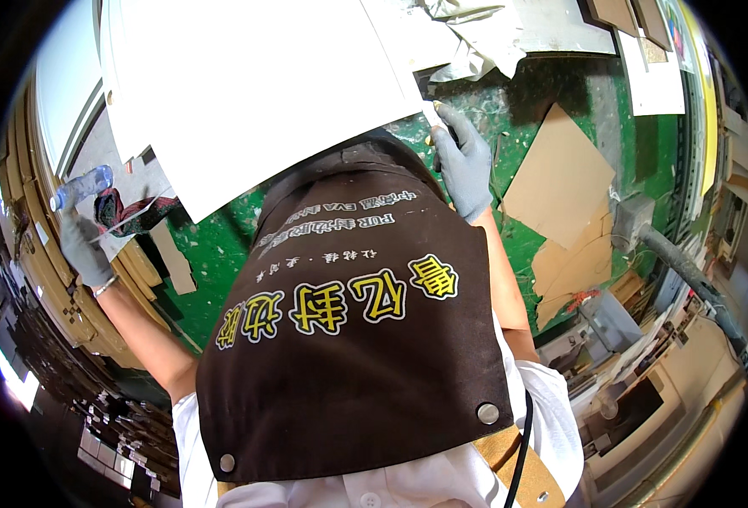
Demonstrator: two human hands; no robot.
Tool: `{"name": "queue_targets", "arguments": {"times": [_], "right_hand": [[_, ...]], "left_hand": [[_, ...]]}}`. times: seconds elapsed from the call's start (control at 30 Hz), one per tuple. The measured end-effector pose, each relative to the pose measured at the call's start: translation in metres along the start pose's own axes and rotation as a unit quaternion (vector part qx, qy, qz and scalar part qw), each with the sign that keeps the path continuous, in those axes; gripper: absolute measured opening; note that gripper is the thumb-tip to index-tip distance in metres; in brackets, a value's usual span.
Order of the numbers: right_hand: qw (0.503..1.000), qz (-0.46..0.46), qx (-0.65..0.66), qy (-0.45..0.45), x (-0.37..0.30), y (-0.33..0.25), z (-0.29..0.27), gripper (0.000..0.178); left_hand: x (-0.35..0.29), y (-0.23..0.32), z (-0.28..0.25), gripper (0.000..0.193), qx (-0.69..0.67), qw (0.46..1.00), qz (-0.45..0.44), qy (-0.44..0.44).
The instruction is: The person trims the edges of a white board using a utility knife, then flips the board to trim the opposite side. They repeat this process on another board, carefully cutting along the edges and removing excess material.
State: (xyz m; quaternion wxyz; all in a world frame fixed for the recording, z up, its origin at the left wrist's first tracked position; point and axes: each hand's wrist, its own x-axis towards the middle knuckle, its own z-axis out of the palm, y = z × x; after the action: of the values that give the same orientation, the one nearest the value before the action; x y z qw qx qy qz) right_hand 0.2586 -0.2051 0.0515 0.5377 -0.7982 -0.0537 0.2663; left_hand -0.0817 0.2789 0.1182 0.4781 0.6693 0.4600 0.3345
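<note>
A large white panel [264, 85] fills the upper middle, its near edge close to my brown apron [349, 254]. My right hand [465, 161], in a grey glove, is at the panel's right corner. Its thumb and forefinger are closed on a small white piece [430, 113] whose kind I cannot make out. Out to the left is my left hand [86, 250], also gloved in grey, just below a clear plastic bottle [86, 187] with a blue tint. Its fingers are blurred, so a grip on the bottle cannot be confirmed. A thin pale strip [129, 218] runs beside this hand.
A dark red and black woven bundle [133, 212] lies near the bottle. Stacked brown boards [31, 216] line the left. On the green floor [526, 93] at right are brown board offcuts [560, 169], and crumpled pale sheeting [480, 42] lies farther off. A grey pipe [683, 262] stands right.
</note>
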Motion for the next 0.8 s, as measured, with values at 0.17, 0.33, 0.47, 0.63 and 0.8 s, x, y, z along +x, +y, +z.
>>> {"name": "queue_targets", "arguments": {"times": [0.17, 0.33, 0.47, 0.63, 0.8], "right_hand": [[1.0, -0.002, 0.009, 0.006, 0.004, -0.005, 0.008, 0.035], [0.998, -0.063, 0.015, 0.026, 0.017, 0.005, 0.012, 0.034], [0.997, -0.065, 0.019, 0.044, 0.02, 0.007, 0.015, 0.034], [0.973, -0.115, 0.135, 0.15, 0.032, -0.019, 0.006, 0.035], [0.99, -0.132, -0.052, 0.012, 0.051, -0.006, -0.012, 0.037]], "left_hand": [[-0.041, -0.015, 0.02, 0.061, 0.335, 0.817, -0.146, -0.446], [-0.052, -0.126, -0.014, 0.022, 0.375, 0.789, -0.167, -0.457], [-0.043, -0.192, -0.063, 0.027, 0.43, 0.852, -0.139, -0.265], [-0.033, -0.211, -0.12, 0.031, 0.375, 0.927, -0.025, 0.012], [0.004, -0.175, -0.158, 0.021, -0.317, 0.897, -0.244, 0.187]]}}
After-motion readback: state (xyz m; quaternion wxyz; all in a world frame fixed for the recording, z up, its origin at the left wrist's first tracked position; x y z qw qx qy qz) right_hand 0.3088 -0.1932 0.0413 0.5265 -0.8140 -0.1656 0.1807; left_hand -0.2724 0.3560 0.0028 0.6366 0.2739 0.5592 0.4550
